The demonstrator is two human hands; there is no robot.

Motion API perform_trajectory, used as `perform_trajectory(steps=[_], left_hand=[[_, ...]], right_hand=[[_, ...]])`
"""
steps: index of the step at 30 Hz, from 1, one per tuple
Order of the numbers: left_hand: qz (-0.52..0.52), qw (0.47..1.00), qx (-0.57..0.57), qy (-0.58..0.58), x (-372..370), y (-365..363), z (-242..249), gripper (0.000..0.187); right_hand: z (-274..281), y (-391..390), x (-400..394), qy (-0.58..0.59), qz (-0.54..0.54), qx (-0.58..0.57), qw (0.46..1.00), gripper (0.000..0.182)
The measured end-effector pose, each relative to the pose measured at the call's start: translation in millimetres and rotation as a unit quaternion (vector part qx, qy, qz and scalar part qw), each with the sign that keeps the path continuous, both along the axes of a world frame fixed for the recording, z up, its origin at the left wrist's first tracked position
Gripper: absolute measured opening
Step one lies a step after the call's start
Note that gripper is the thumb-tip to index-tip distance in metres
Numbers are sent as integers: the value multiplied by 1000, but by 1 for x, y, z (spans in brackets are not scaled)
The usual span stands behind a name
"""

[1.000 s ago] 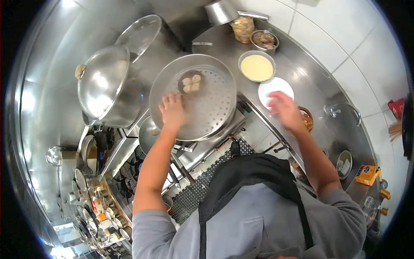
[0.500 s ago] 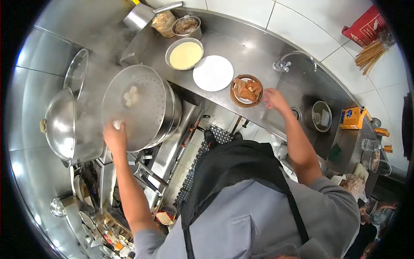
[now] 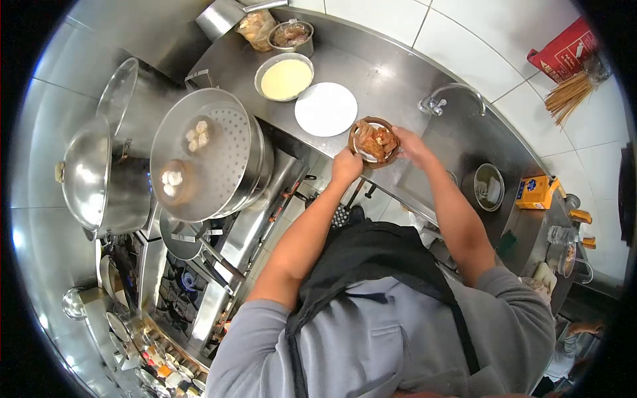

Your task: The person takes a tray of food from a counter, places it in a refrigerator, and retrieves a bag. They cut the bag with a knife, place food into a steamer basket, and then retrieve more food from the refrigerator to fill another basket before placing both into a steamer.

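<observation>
Both my hands are at a round brown bowl [image 3: 353, 150] holding reddish-brown cooked meat pieces [image 3: 375, 140], by the counter's front edge. My left hand [image 3: 348, 166] is closed on the near left side of the rim. My right hand [image 3: 411, 146] grips the right side, its fingers partly hidden behind the rim. Just left of the bowl lies a white plate [image 3: 326, 109]. To the left stands a large steamer [image 3: 227, 162] with a perforated tray. On that tray sit two small dishes with whitish pieces [image 3: 198, 136], one nearer to me than the other.
A bowl of pale yellow liquid [image 3: 286, 79] and a metal pot [image 3: 292, 37] stand at the back. The sink [image 3: 458, 132] with its faucet [image 3: 434, 103] lies right. A large lidded pot [image 3: 89, 179] and stove burners [image 3: 189, 282] are left.
My left hand has left the steamer and taken hold of the brown bowl. My right hand has closed on its other side. The bowl shifted slightly left, and the steam has thinned.
</observation>
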State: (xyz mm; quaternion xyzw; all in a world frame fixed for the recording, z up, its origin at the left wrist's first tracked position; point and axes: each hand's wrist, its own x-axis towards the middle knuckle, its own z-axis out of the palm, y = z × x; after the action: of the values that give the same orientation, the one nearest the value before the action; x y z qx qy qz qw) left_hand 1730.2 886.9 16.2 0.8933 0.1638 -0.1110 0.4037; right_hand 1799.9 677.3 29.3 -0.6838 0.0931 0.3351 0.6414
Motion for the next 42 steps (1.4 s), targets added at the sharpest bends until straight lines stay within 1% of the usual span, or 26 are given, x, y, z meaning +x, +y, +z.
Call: perform_trajectory(steps=[2,5,8,9,10,11,12,13,14,16,17,18,19,20,22,24,26,28,30,31,32,34,35,38,41,42], left_hand=[[28,999,-8,-21,-3,1,2,39],[67,995,-59,-48,-6,2,-9,40],[131,973,-186,-46,-9,5,-31,40],[134,965,-216,-57,-9,9,-50,41],[145,958,-232,-89,-10,12,-59,37],[164,944,-276,-71,-18,17,-27,36],[182,928,-321,-57,-23,18,20,34],[162,937,-307,-45,-28,31,45,35],[155,947,-278,-45,-32,46,60,34],[136,963,-228,-39,-46,82,127,34],[155,958,-241,-24,-53,101,156,34],[173,952,-253,-10,-59,121,181,35],[210,953,-219,3,-65,143,200,35],[216,945,-242,-31,-73,177,201,38],[242,939,-242,-43,-85,214,239,35],[281,933,-221,-44,-90,251,249,33],[293,926,-233,-50,-93,282,240,32],[313,920,-234,-42,-93,302,226,33],[336,907,-253,-24,-90,322,198,37],[341,903,-261,-25,-88,326,185,34],[346,899,-268,-25,-87,330,171,32],[354,883,-309,16,-85,350,129,27],[351,889,-296,10,-83,349,118,25],[352,883,-302,78,-74,352,94,29],[398,866,-289,87,-65,346,86,31],[384,871,-293,90,-65,351,81,32]], right_hand=[[-8,1,-4,-12,-11,3,1000,61],[17,13,-16,4,-46,-14,999,62],[20,14,-14,9,-40,15,999,65],[26,17,-14,4,-35,6,999,66],[38,18,-16,1,-27,-2,1000,68],[52,23,-19,-2,-20,-10,1000,69],[68,30,-22,-8,-12,3,1000,70],[86,35,-27,-13,-6,15,1000,72],[101,39,-31,-17,-2,26,1000,73],[123,43,-36,-22,8,142,990,72],[125,45,-41,-22,9,199,980,72],[119,47,-45,-22,50,230,972,68],[107,50,-49,-23,90,261,961,64],[93,54,-55,-23,129,292,947,60],[63,69,-78,75,184,193,961,56],[-2,83,-100,150,204,125,959,46],[-60,90,-111,210,159,22,965,41],[-136,97,-114,149,100,-126,976,52],[-167,100,-109,21,51,-285,957,54],[-157,105,-105,32,15,-276,961,52],[-182,108,-104,-7,12,-310,951,53],[-269,111,-97,-87,6,-375,923,55],[-286,113,-95,-125,-2,-382,916,55],[-304,121,-94,-200,20,-490,848,55],[-309,118,-96,-283,7,-521,805,55],[-309,116,-97,-309,5,-532,788,55]])
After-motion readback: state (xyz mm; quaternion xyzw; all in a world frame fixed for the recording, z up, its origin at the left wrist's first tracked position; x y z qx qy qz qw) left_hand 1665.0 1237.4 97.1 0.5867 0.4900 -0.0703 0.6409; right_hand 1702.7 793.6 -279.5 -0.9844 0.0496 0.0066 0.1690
